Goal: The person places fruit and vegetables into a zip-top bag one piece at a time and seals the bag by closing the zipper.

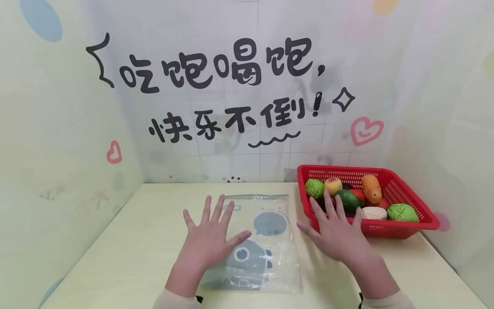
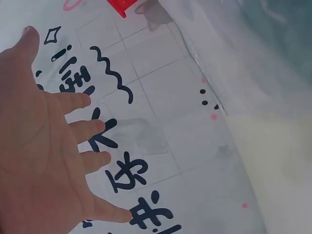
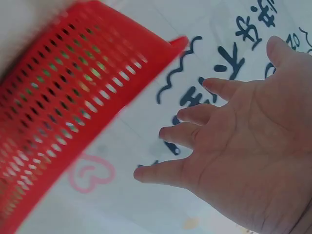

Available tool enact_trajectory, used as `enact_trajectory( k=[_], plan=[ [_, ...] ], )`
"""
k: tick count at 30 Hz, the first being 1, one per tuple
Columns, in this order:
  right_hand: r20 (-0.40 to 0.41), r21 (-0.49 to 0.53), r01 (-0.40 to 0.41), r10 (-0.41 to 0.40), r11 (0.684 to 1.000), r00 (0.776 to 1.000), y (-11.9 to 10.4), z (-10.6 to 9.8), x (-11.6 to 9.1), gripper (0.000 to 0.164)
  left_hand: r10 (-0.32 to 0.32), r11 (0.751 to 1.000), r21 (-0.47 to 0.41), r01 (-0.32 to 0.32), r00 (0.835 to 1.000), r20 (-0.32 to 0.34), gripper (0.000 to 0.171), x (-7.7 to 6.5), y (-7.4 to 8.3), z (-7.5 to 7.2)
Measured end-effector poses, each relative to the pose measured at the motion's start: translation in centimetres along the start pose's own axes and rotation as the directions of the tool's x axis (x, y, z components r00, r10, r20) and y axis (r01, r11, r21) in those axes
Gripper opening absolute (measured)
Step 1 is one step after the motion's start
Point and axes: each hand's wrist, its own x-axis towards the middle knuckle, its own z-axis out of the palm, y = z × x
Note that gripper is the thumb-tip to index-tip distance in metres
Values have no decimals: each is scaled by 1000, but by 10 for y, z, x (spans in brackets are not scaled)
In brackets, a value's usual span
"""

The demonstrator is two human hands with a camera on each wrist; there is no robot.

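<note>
Fingers spread wide, my left hand [image 1: 209, 240] is held above the left part of a clear zip bag [image 1: 278, 262] printed with a blue-grey cartoon creature. The bag lies flat on the table, its zip edge at the far side. My right hand [image 1: 339, 234], also spread, is at the near left of a red plastic basket [image 1: 417, 231] and covers part of its rim. Neither hand holds anything. Both palms show in the wrist views, the left hand [image 2: 44, 146] beside the printed wall and the right hand [image 3: 243, 136] near the basket [image 3: 112, 63].
Inside the basket are a peach [image 1: 332, 185], a dark green vegetable [image 1: 348, 200], an orange-brown oblong piece [image 1: 372, 189], a pale piece [image 1: 374, 213] and green leafy pieces [image 1: 402, 212]. Printed walls [image 1: 231, 165] enclose the pale table [image 1: 127, 257] at the back and sides.
</note>
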Motion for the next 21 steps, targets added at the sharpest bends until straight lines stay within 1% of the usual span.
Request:
enact_trajectory(
  k=[3,5,7,9,11,12,14,16,18,21],
  plan=[
    [8,-42,49,-48,998,999,-7,-13,10,92,5,999,49,-9,997,79,95,15,-8,-9],
    [51,-43,93,-91,995,995,-14,-17,15,92,-35,998,57,26,989,147,91,25,-12,-14],
    [131,20,141,-143,990,981,-24,-19,19,91,-85,996,40,78,972,217,87,34,-14,-16],
    [222,115,167,-189,979,956,-33,-19,22,86,-128,991,-8,136,949,289,84,41,-11,-13],
    [303,213,155,-216,965,928,-41,-13,25,82,-147,983,-53,177,922,357,82,45,-6,-4],
    [334,238,142,-218,961,917,-44,-9,26,80,-144,981,-69,183,914,379,81,47,-3,1],
    [369,240,125,-210,963,905,-50,-1,31,76,-134,980,-82,183,903,409,80,52,0,11],
    [393,202,114,-187,973,900,-56,7,35,74,-130,982,-69,176,897,423,78,55,1,18],
    [413,157,115,-170,981,894,-61,16,38,72,-141,983,-48,179,891,431,77,57,-1,23],
    [439,113,111,-150,987,886,-69,30,40,72,-163,982,-10,188,877,451,73,55,-7,30]
  ],
)
